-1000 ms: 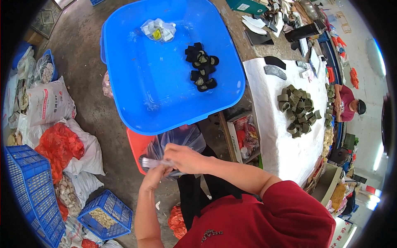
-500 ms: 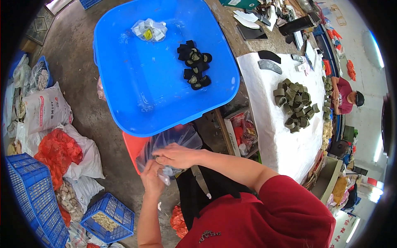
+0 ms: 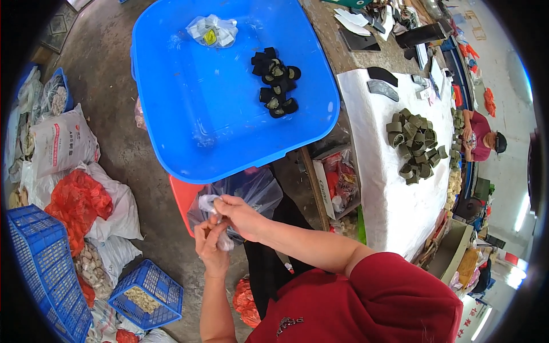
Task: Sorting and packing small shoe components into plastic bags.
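Note:
A clear plastic bag (image 3: 257, 187) hangs below the near edge of a blue tub (image 3: 200, 108), its top bunched into a whitish twist. My left hand (image 3: 211, 244) is closed on the lower part of that twist, with a loose end of plastic beside its fingers. Just above and to the right, my right hand (image 3: 241, 217) pinches the upper part of the bunched plastic. The two hands nearly touch. What the bag contains is hard to make out. In the tub lie a pile of black curved pieces (image 3: 277, 86) and a crumpled clear bag with white and yellow contents (image 3: 213, 32).
A red container (image 3: 182, 203) shows under the tub. At right, a white-covered table (image 3: 394, 211) bears a heap of olive-green curved pieces (image 3: 416, 143). Blue crates (image 3: 151, 297) and white sacks (image 3: 66, 140) stand at left. Another person (image 3: 480, 137) sits far right.
My right hand, earlier laid across the left one, has lifted a little and now pinches the bag's twisted top, where a whitish bunch shows. The whole view has shifted slightly.

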